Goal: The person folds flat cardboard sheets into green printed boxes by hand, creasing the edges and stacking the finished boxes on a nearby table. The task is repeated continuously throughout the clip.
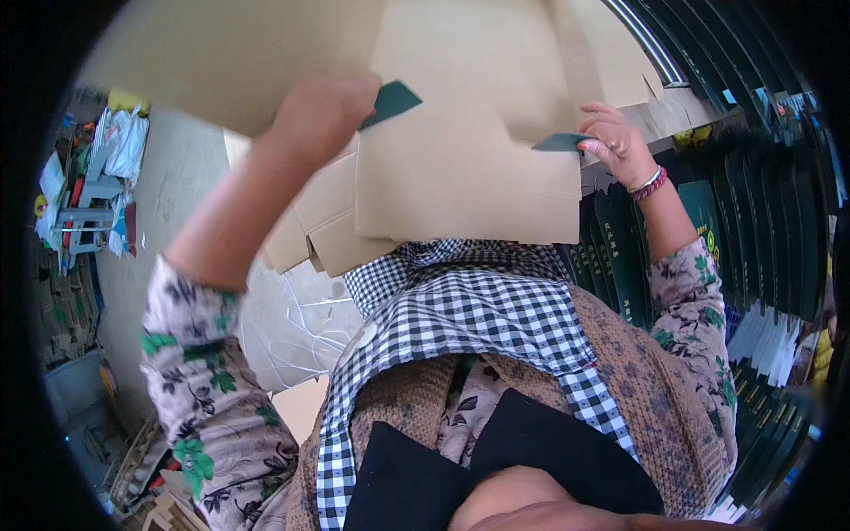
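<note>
A large brown cardboard sheet [469, 186], creased and partly unfolded, lies in front of my lap. My left hand [323, 115], slightly blurred, is closed at a dark green flap [391, 103] over the left part of the sheet. On the right, my right hand [620, 146] pinches a second dark green flap [560, 142] between thumb and fingers, its other fingers raised. A tall brown panel [230, 57] rises behind my left hand and is smeared by motion. How the flaps join the cardboard cannot be made out.
More flat cardboard [319, 221] lies under the sheet, to the left. Dark green folded boxes [761, 230] stand in rows close by my right arm. White straps [310, 332] lie on the grey floor. A cluttered rack [93, 195] stands at far left.
</note>
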`<state>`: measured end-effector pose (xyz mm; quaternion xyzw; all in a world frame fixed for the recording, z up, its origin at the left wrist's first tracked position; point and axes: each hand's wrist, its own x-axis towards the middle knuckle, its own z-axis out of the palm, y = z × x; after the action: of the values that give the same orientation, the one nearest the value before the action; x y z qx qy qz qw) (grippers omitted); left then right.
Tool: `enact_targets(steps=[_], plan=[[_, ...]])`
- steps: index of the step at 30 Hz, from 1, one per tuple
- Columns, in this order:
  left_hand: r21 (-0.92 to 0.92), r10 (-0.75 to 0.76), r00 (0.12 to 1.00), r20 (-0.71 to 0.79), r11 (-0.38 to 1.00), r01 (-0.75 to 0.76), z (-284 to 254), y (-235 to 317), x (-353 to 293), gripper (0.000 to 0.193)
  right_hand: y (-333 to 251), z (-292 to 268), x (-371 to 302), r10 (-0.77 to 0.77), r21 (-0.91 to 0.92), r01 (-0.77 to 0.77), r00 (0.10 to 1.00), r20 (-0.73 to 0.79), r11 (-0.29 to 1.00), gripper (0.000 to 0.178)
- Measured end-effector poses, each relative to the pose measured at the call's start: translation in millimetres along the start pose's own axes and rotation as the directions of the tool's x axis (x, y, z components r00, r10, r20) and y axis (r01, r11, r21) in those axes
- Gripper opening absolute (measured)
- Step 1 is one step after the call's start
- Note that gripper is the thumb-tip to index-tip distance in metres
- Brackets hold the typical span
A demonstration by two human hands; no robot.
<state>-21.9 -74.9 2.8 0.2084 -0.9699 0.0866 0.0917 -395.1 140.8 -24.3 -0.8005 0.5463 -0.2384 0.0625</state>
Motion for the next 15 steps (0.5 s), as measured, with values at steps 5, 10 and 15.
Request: enact_targets(steps=[5,10,15], plan=[[-0.136,-0.319,0.936,-0.152,0.944,0.299,-6,66,-28,0.033,-7,10,9,0.065,-0.321,-0.069,0.998,-0.023,0.945,0.016],[-0.071,-0.240,0.946,-0.216,0.971,0.230,15,68,-24,0.020,-8,25,28,0.107,-0.421,-0.116,0.993,-0.046,0.900,0.017],[0.035,-0.037,0.998,-0.058,0.999,0.040,27,90,-24,0.051,-8,30,31,0.088,-0.440,-0.093,0.996,-0.031,0.893,0.017]])
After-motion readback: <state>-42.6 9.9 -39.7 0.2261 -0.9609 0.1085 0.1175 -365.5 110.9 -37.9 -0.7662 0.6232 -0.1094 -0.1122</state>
